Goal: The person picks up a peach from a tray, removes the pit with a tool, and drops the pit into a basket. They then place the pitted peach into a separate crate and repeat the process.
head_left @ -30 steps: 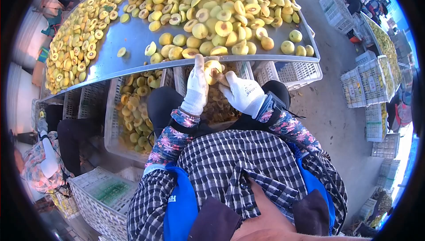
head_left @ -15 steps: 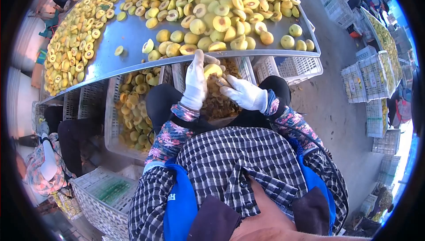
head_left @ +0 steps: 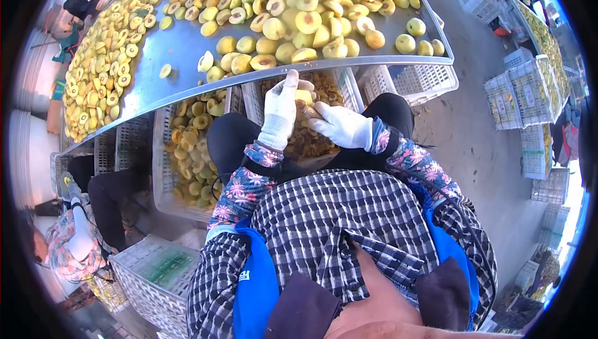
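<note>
My left hand [head_left: 281, 105], in a white glove, is closed round a yellow peach [head_left: 303, 96] just below the table's front edge. Opposite it, my right hand [head_left: 341, 124], also gloved in white, has its fingers pinched close against the fruit's lower side. A small brownish thing shows at those fingertips, too small to name. Under both hands stands a crate of brown scraps [head_left: 321, 136] between my knees. Above them, many peach halves [head_left: 308, 22] are heaped on the metal table [head_left: 163, 49], with a few whole peaches [head_left: 405, 43] at its right corner.
A crate of peach halves [head_left: 190, 146] stands left of my knees. White crates [head_left: 430, 83] are under the table's right end, and more stacked crates [head_left: 520, 93] stand across the floor. A co-worker's sleeve [head_left: 78, 233] shows at left, beside a crate [head_left: 152, 270].
The view has shifted slightly. Both my hands stay together at the peach, my left fingers and the fruit turned a little.
</note>
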Demonstrator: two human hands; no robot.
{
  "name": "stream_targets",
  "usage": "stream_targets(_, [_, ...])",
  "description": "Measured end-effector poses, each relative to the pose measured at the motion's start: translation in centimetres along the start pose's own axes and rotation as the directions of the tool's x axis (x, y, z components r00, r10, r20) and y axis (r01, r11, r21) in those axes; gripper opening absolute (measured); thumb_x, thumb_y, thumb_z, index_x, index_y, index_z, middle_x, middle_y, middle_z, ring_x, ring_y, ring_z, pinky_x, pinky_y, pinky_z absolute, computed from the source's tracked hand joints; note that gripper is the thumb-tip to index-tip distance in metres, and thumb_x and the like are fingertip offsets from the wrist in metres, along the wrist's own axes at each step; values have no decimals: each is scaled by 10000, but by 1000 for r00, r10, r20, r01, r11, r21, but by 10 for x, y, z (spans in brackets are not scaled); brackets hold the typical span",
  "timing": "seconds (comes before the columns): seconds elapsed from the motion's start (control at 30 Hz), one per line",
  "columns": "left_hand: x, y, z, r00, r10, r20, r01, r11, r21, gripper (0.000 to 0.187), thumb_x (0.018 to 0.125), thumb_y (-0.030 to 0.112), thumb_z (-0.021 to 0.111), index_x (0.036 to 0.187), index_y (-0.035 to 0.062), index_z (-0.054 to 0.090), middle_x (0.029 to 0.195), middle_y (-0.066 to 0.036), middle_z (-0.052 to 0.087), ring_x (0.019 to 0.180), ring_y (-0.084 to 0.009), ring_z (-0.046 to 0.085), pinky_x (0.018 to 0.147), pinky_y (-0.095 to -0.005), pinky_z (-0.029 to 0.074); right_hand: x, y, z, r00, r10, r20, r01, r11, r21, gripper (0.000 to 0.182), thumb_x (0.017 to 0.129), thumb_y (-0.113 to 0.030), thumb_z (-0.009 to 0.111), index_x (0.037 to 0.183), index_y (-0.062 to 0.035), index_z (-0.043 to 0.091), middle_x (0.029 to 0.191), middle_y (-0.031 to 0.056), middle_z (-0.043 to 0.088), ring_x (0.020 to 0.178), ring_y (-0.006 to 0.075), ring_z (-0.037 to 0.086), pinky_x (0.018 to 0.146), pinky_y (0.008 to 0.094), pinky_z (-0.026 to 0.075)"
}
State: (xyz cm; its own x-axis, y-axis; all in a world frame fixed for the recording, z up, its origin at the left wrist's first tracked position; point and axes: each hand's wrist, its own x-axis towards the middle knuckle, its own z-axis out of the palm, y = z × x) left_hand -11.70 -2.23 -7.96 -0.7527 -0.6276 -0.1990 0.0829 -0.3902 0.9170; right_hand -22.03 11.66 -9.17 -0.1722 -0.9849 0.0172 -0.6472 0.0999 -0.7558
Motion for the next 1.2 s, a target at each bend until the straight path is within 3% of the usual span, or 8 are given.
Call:
stream_targets(0.07, [3,-1,-1,999,3,45,-4,1000,24,494,954,468,527,884,-5,650,845,-121,670,738,-226,681,652,-319,561,-6,-26,-9,952,185,246,-300,737,606,344,991,-421,464,1021,-81,510,636,16,489,458,104,472,407,224,357])
stream_targets(0.23, [-12,9,16,997,76,-8,-77,989,-128,486,957,483,506,896,5,575,899,-157,646,783,-279,678,660,-387,586,-13,-38,-9,859,214,465,-496,126,859,402,968,-506,473,916,-109,512,523,-18,421,306,94,320,288,228,229])
stream_targets(0.5, [-8,1,21,999,-42,-32,33,964,-263,439,953,461,528,881,30,574,921,-145,643,785,-280,665,684,-397,577,-17,-30,-29,879,285,383,-474,610,635,434,977,-514,444,1024,-91,530,629,2,480,471,85,455,416,226,362])
stream_targets(0.57, [-7,1,23,999,12,-38,-18,984,-177,450,950,468,530,888,24,571,925,-139,639,805,-269,658,700,-399,574,-18,-7,-19,989,142,47,-149,963,225,468,979,-492,425,1074,-40,499,808,193,639,741,354,650,663,427,500])
stream_targets(0.7, [-17,6,36,990,49,-133,-75,978,-195,473,949,490,517,878,24,554,928,-135,634,811,-271,655,703,-408,575,-24,-37,-11,977,192,-89,-180,975,131,448,982,-470,426,1030,-32,510,827,217,643,791,383,642,703,450,502])
stream_targets(0.8, [-17,4,53,975,92,-201,-142,958,-251,478,948,505,508,890,32,541,950,-134,622,844,-273,648,722,-419,574,-31,-46,-19,906,300,300,-385,289,876,410,970,-512,466,947,-109,537,611,-27,470,463,76,423,414,218,355])
stream_targets(0.9, [-23,11,61,973,122,-198,-173,949,-264,470,942,520,510,927,50,526,977,-131,602,885,-274,638,749,-430,571,-33,-40,-20,903,173,393,-402,16,916,393,962,-503,492,852,-128,536,532,-46,406,384,55,328,345,213,247])
stream_targets(1.2, [-21,8,70,990,-60,-130,9,933,-360,426,920,504,564,887,81,524,949,-108,616,855,-269,648,750,-422,573,-45,-16,-27,860,31,510,-494,-202,845,426,975,-499,450,895,-85,512,517,-39,383,336,52,292,315,199,221])
